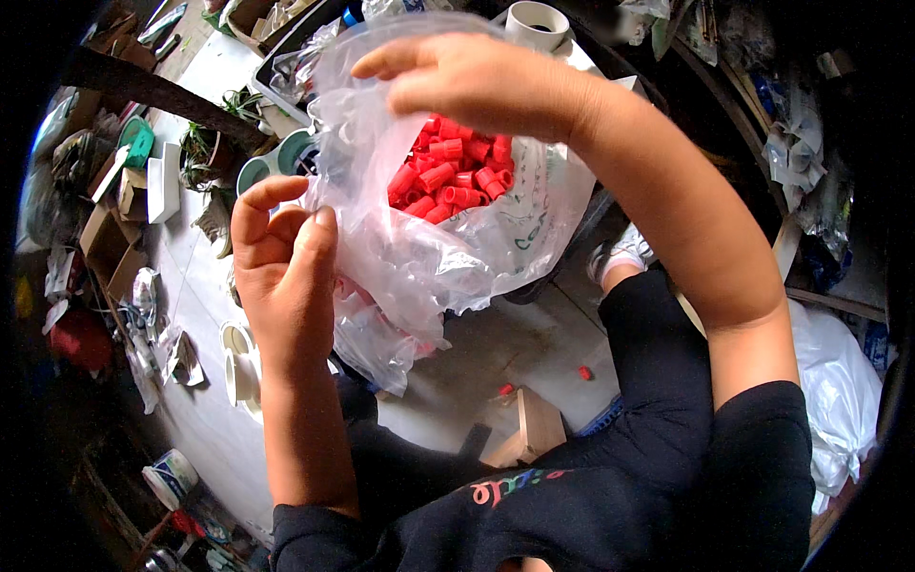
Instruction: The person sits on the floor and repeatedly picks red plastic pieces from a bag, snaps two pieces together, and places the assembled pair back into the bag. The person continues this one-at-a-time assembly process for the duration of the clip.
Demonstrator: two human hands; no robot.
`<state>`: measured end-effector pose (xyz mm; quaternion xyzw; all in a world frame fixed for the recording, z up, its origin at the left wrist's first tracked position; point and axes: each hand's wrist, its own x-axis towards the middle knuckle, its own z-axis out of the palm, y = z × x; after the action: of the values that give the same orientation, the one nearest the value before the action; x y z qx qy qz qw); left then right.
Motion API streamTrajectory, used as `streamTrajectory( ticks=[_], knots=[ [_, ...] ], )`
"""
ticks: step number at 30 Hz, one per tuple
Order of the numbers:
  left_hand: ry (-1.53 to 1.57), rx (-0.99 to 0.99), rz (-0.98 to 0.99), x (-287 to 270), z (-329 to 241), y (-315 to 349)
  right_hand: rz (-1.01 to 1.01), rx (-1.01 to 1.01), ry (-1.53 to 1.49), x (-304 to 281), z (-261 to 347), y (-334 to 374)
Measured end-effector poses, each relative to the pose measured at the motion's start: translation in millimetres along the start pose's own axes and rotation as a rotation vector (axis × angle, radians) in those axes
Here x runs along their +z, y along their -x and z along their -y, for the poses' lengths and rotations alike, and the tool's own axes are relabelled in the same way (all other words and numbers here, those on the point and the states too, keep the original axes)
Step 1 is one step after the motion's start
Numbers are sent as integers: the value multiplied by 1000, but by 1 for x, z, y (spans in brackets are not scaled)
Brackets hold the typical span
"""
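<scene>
A translucent plastic bag point(419, 250) with green print spreads in front of me, its mouth gaping. Inside lies a heap of small red ribbed plastic caps point(464, 197). My left hand point(284, 257) is at the bag's left edge, fingers curled toward the thumb, with the bag's thin film at the fingertips. Over the far side of the bag reaches my right hand point(467, 81), slightly blurred. Its fingers point left and stand apart, and no cap shows in them; its underside is hidden.
Two red caps lie on the floor, one a loose cap point(585, 373) beside a wooden block point(538, 426). White pipe fittings point(240, 367) stand left of the bag. A white cup-shaped piece point(537, 26) sits beyond it. A white sack point(834, 391) slumps at right.
</scene>
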<state>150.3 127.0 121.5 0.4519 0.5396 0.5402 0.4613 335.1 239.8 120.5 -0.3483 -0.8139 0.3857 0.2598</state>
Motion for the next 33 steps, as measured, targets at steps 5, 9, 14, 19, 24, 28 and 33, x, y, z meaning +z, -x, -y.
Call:
streamTrajectory(
  ticks=[5, 9, 14, 19, 24, 28, 33],
  knots=[
    [41, 34, -59, -5, 8, -5, 374, 280, 27, 12, -9, 10],
    [96, 96, -4, 0, 6, -5, 438, 169, 359, 61, -43, 11],
    [97, 139, -47, 12, 6, 2, 125, -99, 604, 96, -80, 26],
    [123, 115, 51, 1, 7, 9, 410, 228, 223, 38, -54, 55],
    [151, 55, 59, 6, 10, 13, 253, 280, 88, 13, -35, 82],
    [103, 33, 55, 13, 11, 16, 335, 500, -703, 4, -32, 89],
    [260, -75, 47, 15, 0, 16, 229, 589, -1069, -5, -14, 104]
  ],
)
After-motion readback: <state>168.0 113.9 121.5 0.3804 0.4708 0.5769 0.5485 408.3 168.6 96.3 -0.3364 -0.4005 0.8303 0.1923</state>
